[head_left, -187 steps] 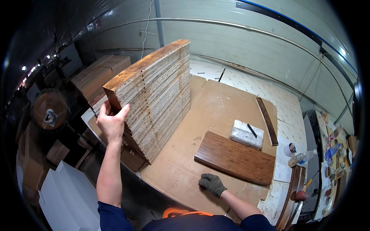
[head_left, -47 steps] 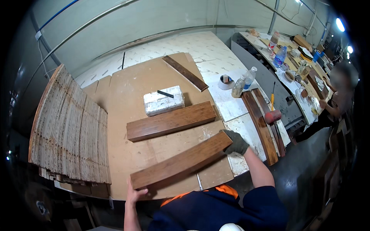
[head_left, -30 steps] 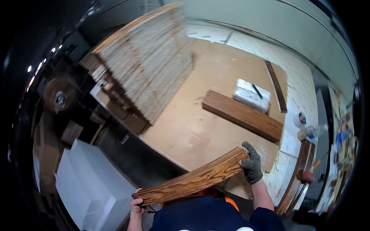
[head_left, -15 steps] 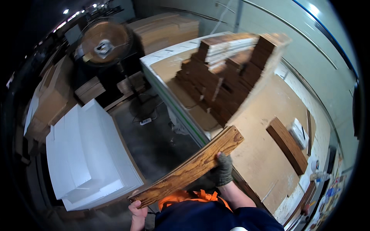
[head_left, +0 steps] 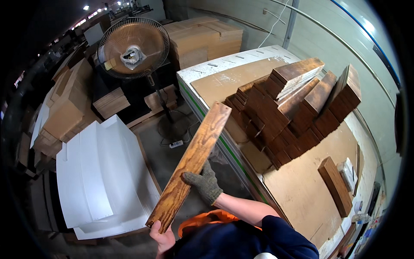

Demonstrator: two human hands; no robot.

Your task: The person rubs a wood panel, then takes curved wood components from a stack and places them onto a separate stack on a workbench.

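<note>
1. Our right hand [head_left: 205,183], in a dark grey knit glove, is closed around the wooden plank [head_left: 192,162], roughly mid-length, thumb on the face we can see.
2. Our left hand [head_left: 162,237] is bare and pinches the plank's lower end, thumb on top. So yeah, both hands are on the one piece.
3. The plank itself is up in the air in front of us, slanting from lower left to upper right, with bold grain and small holes at the top end.
4. Just left of it we've got a stack of white panels [head_left: 97,181].
5. To our right is the surface [head_left: 196,72], mostly covered in brown cardboard [head_left: 302,194], with a big pile of dark boards [head_left: 280,125] on it.
6. Further right on there: a brown wooden block [head_left: 335,185] next to a white package [head_left: 347,173].
7. Past the plank, a standing fan [head_left: 133,47].
</note>
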